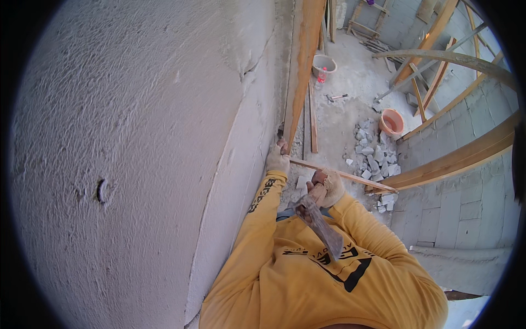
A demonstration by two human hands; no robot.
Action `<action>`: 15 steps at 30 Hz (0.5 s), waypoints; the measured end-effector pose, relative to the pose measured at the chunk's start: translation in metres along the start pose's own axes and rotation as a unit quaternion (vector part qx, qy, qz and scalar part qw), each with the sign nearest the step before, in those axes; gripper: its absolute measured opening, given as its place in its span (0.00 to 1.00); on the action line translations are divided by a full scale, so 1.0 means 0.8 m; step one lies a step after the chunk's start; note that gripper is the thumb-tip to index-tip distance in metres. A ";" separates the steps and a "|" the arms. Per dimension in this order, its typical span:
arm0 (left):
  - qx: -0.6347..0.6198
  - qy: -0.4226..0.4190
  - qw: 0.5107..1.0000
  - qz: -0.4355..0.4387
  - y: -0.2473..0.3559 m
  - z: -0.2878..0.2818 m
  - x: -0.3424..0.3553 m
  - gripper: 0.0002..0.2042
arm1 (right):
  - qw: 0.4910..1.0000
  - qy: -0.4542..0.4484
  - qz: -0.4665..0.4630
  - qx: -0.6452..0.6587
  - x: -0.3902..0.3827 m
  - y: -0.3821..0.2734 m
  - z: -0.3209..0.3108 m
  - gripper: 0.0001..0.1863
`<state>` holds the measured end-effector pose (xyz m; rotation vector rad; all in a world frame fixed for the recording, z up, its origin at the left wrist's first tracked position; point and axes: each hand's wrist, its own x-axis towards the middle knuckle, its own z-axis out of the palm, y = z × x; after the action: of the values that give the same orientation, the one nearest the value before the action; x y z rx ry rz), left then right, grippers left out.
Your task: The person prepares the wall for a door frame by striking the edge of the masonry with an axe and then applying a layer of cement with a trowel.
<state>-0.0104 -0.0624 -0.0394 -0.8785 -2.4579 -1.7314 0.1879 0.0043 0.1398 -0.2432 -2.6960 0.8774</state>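
My left hand (278, 157), in a pale glove with bare fingertips, grips the lower part of an upright wooden board (304, 71) along the edge of the grey wall (137, 137). In front of my chest, my right hand (327, 187), gloved alike, is closed around a hatchet-like tool (323, 230). Its worn grey blade points down toward my yellow shirt, and my fist hides most of its handle. Just beyond the right hand, a thin wooden strip (356, 178) runs across from the left hand toward the right.
Broken pale block pieces (375, 159) lie on the floor beside an orange bucket (391, 122). Farther off are a hammer (337, 97), a grey tub (324, 64) and a bottle with pink parts (321, 77). Timber props (455, 164) lean at the right block wall (460, 214).
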 end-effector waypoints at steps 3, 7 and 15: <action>-0.766 0.009 0.561 -0.314 -0.107 -0.011 0.028 0.20 | 0.957 -0.176 0.190 -0.131 0.026 0.024 0.034 0.10; -0.456 0.022 0.858 -0.235 -0.046 0.002 -0.001 0.14 | 0.959 -0.179 0.197 -0.101 0.015 -0.024 0.007 0.08; -0.728 0.049 0.588 -0.351 -0.031 -0.020 0.016 0.15 | 0.973 -0.110 0.142 -0.145 0.005 0.035 0.041 0.11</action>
<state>-0.0370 -0.0764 -0.0506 0.5548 -0.6509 -3.7751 0.1752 0.0096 0.0984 -0.6443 -3.0460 0.6069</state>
